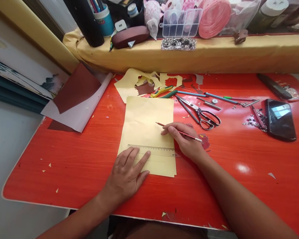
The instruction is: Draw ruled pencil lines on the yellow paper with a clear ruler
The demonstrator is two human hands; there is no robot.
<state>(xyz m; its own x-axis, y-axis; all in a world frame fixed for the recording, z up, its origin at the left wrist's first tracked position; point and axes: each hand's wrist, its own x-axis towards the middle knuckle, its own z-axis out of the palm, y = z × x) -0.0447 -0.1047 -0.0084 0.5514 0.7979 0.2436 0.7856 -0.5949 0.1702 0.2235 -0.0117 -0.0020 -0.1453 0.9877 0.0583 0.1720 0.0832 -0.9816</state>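
Lying partly under the left hand, a ruler crosses yellow paper.

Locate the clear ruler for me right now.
In the head view, the ruler lies across the lower half of the yellow sheet, fingertips of the left hand on its left half, nearer the person than the pencil.

1. looks like a craft corner, perhaps in a home.
2. red worktop: ruler on yellow paper toward the near edge; scissors, pliers and offcuts toward the far edge.
3. cloth-covered ledge beyond the far edge: pen cup, divided clear box, tray of small metal pieces.
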